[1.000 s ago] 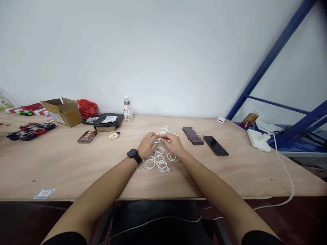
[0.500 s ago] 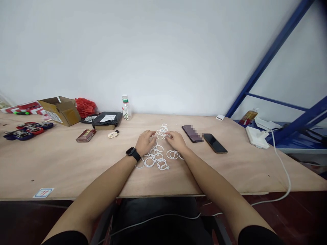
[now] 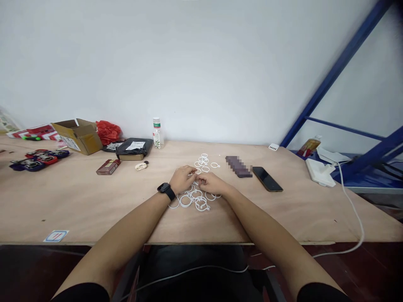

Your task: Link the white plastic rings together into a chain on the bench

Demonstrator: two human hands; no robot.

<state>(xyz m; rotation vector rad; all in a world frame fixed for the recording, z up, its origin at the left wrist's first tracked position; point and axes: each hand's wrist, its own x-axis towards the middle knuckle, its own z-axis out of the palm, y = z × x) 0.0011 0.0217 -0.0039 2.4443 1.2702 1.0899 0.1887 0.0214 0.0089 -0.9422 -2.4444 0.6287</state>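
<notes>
Both hands work together among white rings scattered over the wooden table (image 3: 126,218), and the step in hand looks like fine fingertip handling of these small rings. The left hand (image 3: 183,179), with a black watch (image 3: 166,191) at its wrist, is narrow, its fingers bent and reaching right. The right hand (image 3: 211,183) is narrow too, its fingers curled in so that the two sets of fingertips nearly meet; whether either grips a ring I cannot tell, since the fingers hide what lies between them. A near group of rings (image 3: 190,195) lies below the hands, partly overlapping, while a far group of rings (image 3: 203,161) lies just beyond the fingertips, with a single ring (image 3: 218,166) to its right. In my judgement, the next move calls for a light, precise pinch that leaves neighbouring rings undisturbed.
</notes>
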